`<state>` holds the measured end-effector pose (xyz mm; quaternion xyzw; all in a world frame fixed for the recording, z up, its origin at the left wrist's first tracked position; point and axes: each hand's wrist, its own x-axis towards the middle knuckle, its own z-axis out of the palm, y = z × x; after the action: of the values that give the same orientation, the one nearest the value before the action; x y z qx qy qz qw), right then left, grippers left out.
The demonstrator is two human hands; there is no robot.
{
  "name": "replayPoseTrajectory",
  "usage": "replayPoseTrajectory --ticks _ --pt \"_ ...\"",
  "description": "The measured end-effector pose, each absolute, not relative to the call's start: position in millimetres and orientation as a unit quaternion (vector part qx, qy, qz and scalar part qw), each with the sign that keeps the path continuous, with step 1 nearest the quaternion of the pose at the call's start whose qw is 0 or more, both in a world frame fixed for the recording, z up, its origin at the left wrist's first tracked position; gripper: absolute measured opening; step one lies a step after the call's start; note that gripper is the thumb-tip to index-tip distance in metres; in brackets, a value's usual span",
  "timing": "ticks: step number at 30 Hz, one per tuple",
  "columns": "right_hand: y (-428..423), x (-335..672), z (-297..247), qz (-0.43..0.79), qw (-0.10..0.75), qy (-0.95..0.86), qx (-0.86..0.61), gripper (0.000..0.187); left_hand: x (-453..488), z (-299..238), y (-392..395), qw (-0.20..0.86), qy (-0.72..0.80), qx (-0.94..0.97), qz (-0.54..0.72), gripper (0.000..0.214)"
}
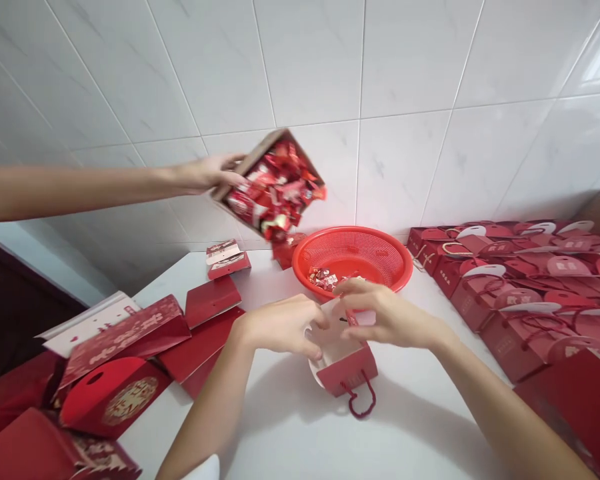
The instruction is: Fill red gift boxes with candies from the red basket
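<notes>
Item, nearest, left of the red basket [365, 250] and on its near side: one red carton [90, 393], stamped with a gold roundel [131, 400] whose ornate characters were too fine for me to read.

Item, just in front of the basket: one gift box [343, 373], muted red outside, pale inside, top unfolded, a dark red cord handle [363, 412] looping from its near face over the white table [405, 427]. Faint gold marks on that face, illegible to me.

Item: my left hand [285, 327], at the gift box's left side, fingers half curled, thumb and forefinger slightly apart; whether they pinched the wall I could not tell.

Item: my right hand [383, 313], fingers bowed over the gift box's right side, near a strip of red; its grip I could not determine either.

Item, left of the basket: one patterned box [125, 337], pale characters along its face, unclear.

Item, right of the basket: rows of red boxes [510, 333], corded, small pale characters on their sides, unreadable.

Item, inside the basket: a few wrapped sweets [323, 278].

Item, above and left of the basket: another person's hand [213, 173], grasping a tilted cardboard tray [263, 148] of red-wrapped candies [285, 180], print blurred.

Item, behind the basket: a tiled wall [310, 67], pale, grey-veined.
</notes>
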<state>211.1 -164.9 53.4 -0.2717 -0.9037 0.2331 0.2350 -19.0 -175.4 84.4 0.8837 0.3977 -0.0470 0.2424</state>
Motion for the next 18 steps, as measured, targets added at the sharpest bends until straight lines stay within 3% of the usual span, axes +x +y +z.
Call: replayPoseTrajectory --ticks 6,18 --pt "-184 204 49 0.153 0.072 -0.929 -0.329 0.04 -31 85 -167 0.263 0.443 0.854 -0.072 0.049" --pt "-177 218 51 0.15 0.009 -0.917 -0.37 0.038 -39 83 -157 0.333 0.458 0.824 -0.015 0.059"
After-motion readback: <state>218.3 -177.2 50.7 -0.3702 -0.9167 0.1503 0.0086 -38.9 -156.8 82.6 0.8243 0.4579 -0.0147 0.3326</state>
